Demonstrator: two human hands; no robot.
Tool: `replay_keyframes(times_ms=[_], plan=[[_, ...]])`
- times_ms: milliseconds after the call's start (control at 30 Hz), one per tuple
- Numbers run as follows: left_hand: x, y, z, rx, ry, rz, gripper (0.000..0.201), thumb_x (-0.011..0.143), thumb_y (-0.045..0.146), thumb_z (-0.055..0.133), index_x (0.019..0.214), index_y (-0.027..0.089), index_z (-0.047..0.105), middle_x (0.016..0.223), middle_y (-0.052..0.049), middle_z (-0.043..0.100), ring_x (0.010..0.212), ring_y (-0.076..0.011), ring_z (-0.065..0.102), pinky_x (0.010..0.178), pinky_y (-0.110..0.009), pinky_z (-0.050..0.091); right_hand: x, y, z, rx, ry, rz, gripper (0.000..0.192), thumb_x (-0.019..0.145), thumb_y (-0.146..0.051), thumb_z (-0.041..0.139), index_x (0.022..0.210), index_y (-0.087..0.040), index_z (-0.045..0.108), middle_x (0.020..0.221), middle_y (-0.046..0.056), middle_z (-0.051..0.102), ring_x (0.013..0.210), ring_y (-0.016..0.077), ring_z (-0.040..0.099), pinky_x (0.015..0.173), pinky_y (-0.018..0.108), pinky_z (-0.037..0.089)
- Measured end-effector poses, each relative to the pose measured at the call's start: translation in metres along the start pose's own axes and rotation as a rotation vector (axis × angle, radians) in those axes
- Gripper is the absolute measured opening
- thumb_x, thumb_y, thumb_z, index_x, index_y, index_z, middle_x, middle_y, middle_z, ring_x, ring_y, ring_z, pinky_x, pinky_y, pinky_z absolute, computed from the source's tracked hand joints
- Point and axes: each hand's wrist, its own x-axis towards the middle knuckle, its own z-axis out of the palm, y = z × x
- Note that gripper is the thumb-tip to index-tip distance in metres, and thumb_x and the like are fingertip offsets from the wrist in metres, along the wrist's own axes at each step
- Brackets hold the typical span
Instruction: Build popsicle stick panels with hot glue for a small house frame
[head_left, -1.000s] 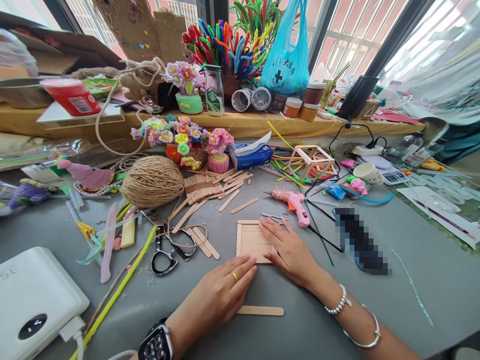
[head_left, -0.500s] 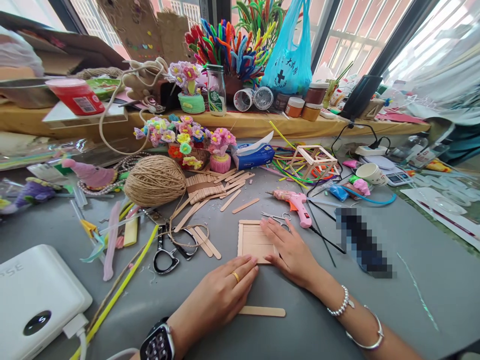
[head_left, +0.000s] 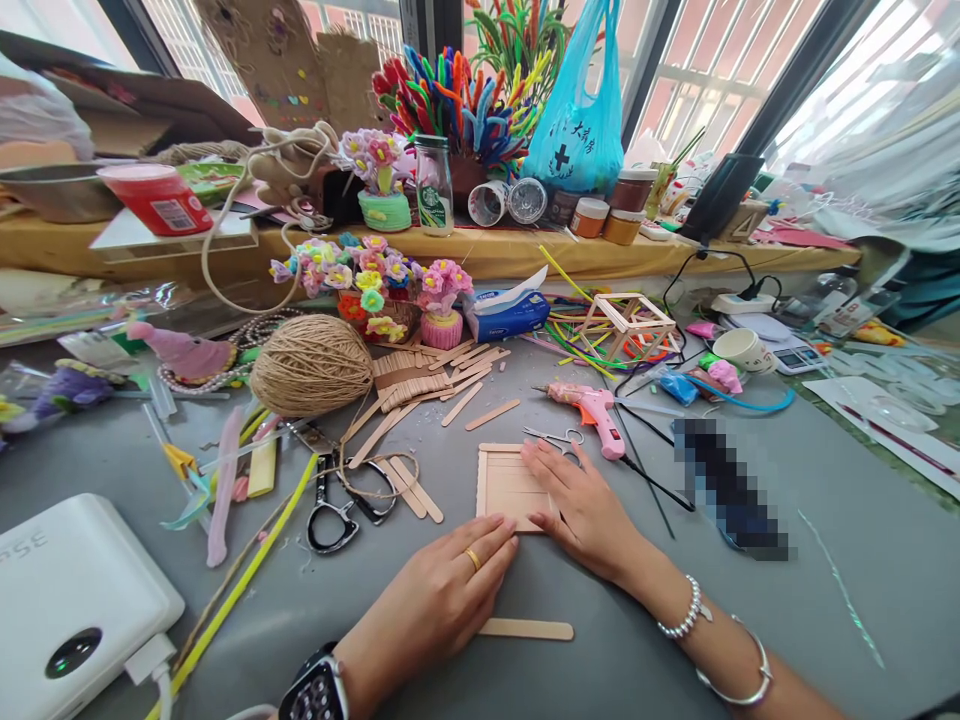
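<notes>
A square panel of wooden craft sticks (head_left: 501,478), edged by a raised frame of sticks, lies flat on the grey table in front of me. My left hand (head_left: 450,583) rests its outstretched fingertips on the panel's near edge, with a ring on one finger. On the panel's right side, my right hand (head_left: 581,503) lies flat with its fingers extended, covering that border. Neither hand is closed round anything. A loose craft stick (head_left: 529,629) is partly under my left hand. Beyond the right hand lie small scissors (head_left: 555,437) and a pink glue gun (head_left: 589,408).
Left of the panel lie black-handled scissors (head_left: 330,515), a ball of twine (head_left: 311,365) and more craft sticks (head_left: 409,385). A white power bank (head_left: 82,570) sits at the near left. Further back stand a stick frame (head_left: 634,322) and a tissue pack (head_left: 510,312).
Both hands keep their place on the panel. The whole view has shifted very slightly; nothing else has visibly moved.
</notes>
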Motion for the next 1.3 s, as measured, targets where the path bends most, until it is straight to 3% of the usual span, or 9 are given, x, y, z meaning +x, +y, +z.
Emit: replay_keyframes(times_ms=[400, 567, 700, 800, 900, 1100, 1200, 1300], plan=[[0.0, -0.001, 0.001, 0.006, -0.01, 0.0, 0.036, 0.079, 0.008, 0.039, 0.113, 0.007, 0.049, 0.117, -0.012, 0.057, 0.11, -0.0227, 0.05, 0.089, -0.034, 0.047, 0.0, 0.0, 0.002, -0.012, 0.034, -0.012, 0.061, 0.085, -0.05, 0.03, 0.135, -0.014, 0.021, 0.136, 0.009, 0.033, 0.125, 0.0211, 0.029, 0.103, 0.047, 0.019], [-0.002, -0.001, 0.002, 0.01, 0.003, 0.003, 0.034, 0.08, 0.009, 0.039, 0.113, 0.007, 0.049, 0.116, -0.013, 0.057, 0.11, -0.0225, 0.05, 0.089, -0.034, 0.047, 0.003, 0.002, 0.0, -0.013, 0.062, -0.012, 0.055, 0.087, -0.045, 0.033, 0.132, -0.014, 0.028, 0.132, 0.009, 0.04, 0.121, 0.0213, 0.035, 0.102, 0.048, 0.02], [-0.003, 0.0, 0.002, 0.025, 0.011, 0.014, 0.035, 0.079, 0.008, 0.039, 0.113, 0.006, 0.049, 0.117, -0.014, 0.056, 0.109, -0.0232, 0.05, 0.088, -0.035, 0.048, 0.019, 0.008, -0.005, -0.053, 0.092, -0.028, 0.032, 0.087, -0.024, 0.039, 0.117, -0.016, 0.049, 0.115, 0.008, 0.058, 0.104, 0.019, 0.052, 0.098, 0.042, 0.03], [-0.002, -0.001, 0.001, 0.035, 0.003, 0.016, 0.036, 0.078, 0.006, 0.039, 0.112, 0.006, 0.05, 0.117, -0.014, 0.056, 0.109, -0.0233, 0.051, 0.087, -0.035, 0.048, 0.032, 0.01, -0.008, -0.129, 0.08, -0.019, 0.025, 0.082, -0.011, 0.046, 0.103, -0.016, 0.058, 0.1, 0.007, 0.065, 0.088, 0.018, 0.059, 0.079, 0.03, 0.044], [0.0, -0.001, -0.001, 0.044, 0.006, 0.023, 0.036, 0.078, 0.006, 0.038, 0.111, 0.006, 0.051, 0.115, -0.013, 0.057, 0.107, -0.0231, 0.052, 0.085, -0.034, 0.049, 0.04, 0.006, -0.009, -0.198, 0.075, -0.005, 0.023, 0.078, -0.006, 0.049, 0.095, -0.015, 0.061, 0.082, 0.006, 0.067, 0.075, 0.0186, 0.06, 0.063, 0.027, 0.044], [0.0, -0.002, 0.0, 0.066, 0.024, 0.024, 0.036, 0.077, 0.005, 0.037, 0.11, 0.006, 0.051, 0.114, -0.013, 0.058, 0.105, -0.0232, 0.054, 0.084, -0.035, 0.05, 0.045, 0.003, -0.005, -0.225, 0.117, 0.024, 0.017, 0.077, -0.007, 0.05, 0.085, -0.014, 0.063, 0.068, 0.006, 0.062, 0.066, 0.0205, 0.057, 0.058, 0.029, 0.042], [0.0, -0.002, 0.001, 0.075, 0.026, 0.028, 0.036, 0.077, 0.005, 0.037, 0.11, 0.006, 0.051, 0.114, -0.013, 0.058, 0.106, -0.0228, 0.053, 0.084, -0.034, 0.05, 0.04, 0.008, -0.005, -0.151, 0.218, 0.09, 0.021, 0.081, -0.009, 0.045, 0.094, -0.015, 0.061, 0.073, 0.006, 0.062, 0.071, 0.0199, 0.057, 0.063, 0.03, 0.043], [0.0, -0.001, 0.001, 0.085, 0.025, 0.033, 0.037, 0.077, 0.004, 0.036, 0.11, 0.007, 0.052, 0.115, -0.013, 0.058, 0.106, -0.0226, 0.053, 0.085, -0.034, 0.049, 0.031, 0.015, -0.009, 0.134, 0.411, 0.225, 0.029, 0.081, -0.01, 0.043, 0.107, -0.016, 0.054, 0.085, 0.006, 0.063, 0.077, 0.0177, 0.058, 0.072, 0.03, 0.046]])
